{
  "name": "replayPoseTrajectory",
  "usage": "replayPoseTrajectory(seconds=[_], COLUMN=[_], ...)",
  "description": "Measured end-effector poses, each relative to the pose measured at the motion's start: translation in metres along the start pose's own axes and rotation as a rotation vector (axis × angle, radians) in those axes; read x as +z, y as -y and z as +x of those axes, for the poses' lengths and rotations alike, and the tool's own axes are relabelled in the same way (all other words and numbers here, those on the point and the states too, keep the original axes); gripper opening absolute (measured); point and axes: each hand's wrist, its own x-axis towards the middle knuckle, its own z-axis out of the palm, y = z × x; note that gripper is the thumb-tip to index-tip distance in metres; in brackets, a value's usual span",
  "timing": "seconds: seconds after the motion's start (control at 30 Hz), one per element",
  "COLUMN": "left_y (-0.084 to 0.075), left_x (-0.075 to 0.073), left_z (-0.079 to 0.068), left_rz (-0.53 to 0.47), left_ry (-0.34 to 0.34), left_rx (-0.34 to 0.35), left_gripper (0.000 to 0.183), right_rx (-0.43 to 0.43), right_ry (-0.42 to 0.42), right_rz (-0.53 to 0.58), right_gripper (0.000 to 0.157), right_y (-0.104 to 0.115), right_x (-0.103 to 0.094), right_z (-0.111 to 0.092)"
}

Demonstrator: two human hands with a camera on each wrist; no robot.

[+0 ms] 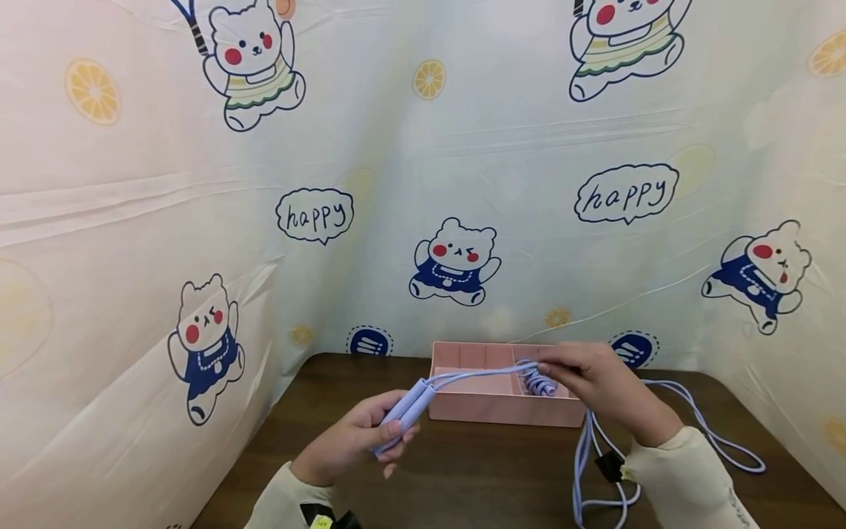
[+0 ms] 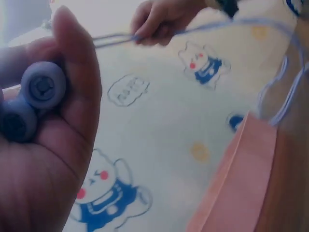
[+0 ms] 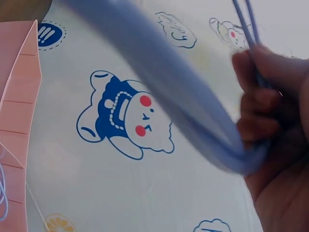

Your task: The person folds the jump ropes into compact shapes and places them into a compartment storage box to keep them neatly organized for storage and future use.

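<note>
My left hand (image 1: 370, 433) grips both periwinkle handles of a jump rope (image 1: 411, 405) side by side, tilted up to the right. In the left wrist view the round handle ends (image 2: 44, 87) show against the palm. Two strands of cord run from the handles across to my right hand (image 1: 604, 386), whose fingers curl round the cord. Past that hand the cord (image 1: 581, 463) hangs down in loops, and another loop (image 1: 727, 444) extends to the right of the wrist. In the right wrist view a thick blurred length of cord (image 3: 164, 82) passes close to the camera.
A pink divided box (image 1: 505, 409) stands at the back of the dark brown table (image 1: 337, 389), behind the hands. A coiled periwinkle cord (image 1: 540, 383) lies in its right compartment. A patterned sheet (image 1: 370, 279) with cartoon bears hangs behind and at both sides.
</note>
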Motion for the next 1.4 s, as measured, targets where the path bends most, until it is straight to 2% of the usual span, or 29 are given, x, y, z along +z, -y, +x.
replayPoseTrajectory(seconds=[0.1, 0.17, 0.23, 0.37, 0.43, 0.5, 0.63, 0.77, 0.87, 0.97, 1.07, 1.13, 1.27, 1.33, 1.4], left_y=[0.011, 0.018, 0.024, 0.031, 0.031, 0.029, 0.022, 0.020, 0.018, 0.014, 0.011, 0.010, 0.007, 0.007, 0.011], left_x=[0.006, 0.011, 0.016, 0.023, 0.024, 0.024, 0.022, 0.022, 0.024, 0.023, 0.019, 0.015, 0.012, 0.011, 0.009], left_z=[0.007, 0.010, 0.013, 0.017, 0.018, 0.018, 0.020, 0.025, 0.029, 0.033, 0.038, 0.039, 0.041, 0.043, 0.046], left_rz=[-0.041, -0.046, -0.052, -0.102, -0.138, -0.153, -0.149, -0.149, -0.169, -0.201, -0.248, -0.270, -0.282, -0.256, -0.184], left_ry=[0.076, 0.139, 0.199, 0.275, 0.286, 0.270, 0.181, 0.102, 0.037, -0.069, -0.220, -0.325, -0.533, -0.629, -0.702], left_rx=[0.037, 0.030, -0.010, -0.151, -0.196, -0.200, -0.122, -0.006, 0.080, 0.169, 0.233, 0.250, 0.233, 0.208, 0.161], left_gripper=[0.024, 0.027, 0.031, 0.037, 0.037, 0.035, 0.029, 0.026, 0.026, 0.027, 0.027, 0.028, 0.034, 0.037, 0.038], right_rx=[0.024, 0.040, 0.048, 0.034, 0.029, 0.030, 0.070, 0.118, 0.124, 0.116, 0.119, 0.137, 0.158, 0.153, 0.105], right_ry=[-0.096, -0.128, -0.136, -0.129, -0.121, -0.116, -0.121, -0.113, -0.095, -0.062, -0.020, 0.017, 0.115, 0.176, 0.213], right_rz=[-0.077, -0.102, -0.122, -0.143, -0.139, -0.139, -0.130, -0.097, -0.070, -0.001, 0.058, 0.043, -0.039, -0.043, -0.040], right_gripper=[0.030, 0.030, 0.031, 0.031, 0.030, 0.028, 0.025, 0.027, 0.030, 0.029, 0.026, 0.025, 0.027, 0.029, 0.030], right_y=[-0.004, -0.006, -0.008, -0.013, -0.015, -0.018, -0.028, -0.038, -0.040, -0.037, -0.028, -0.020, -0.006, -0.002, 0.000], right_x=[0.005, 0.009, 0.011, 0.016, 0.017, 0.019, 0.026, 0.037, 0.046, 0.054, 0.062, 0.066, 0.075, 0.079, 0.083], right_z=[0.003, 0.004, 0.004, 0.004, 0.003, 0.001, -0.006, -0.013, -0.016, -0.016, -0.015, -0.013, -0.012, -0.013, -0.013])
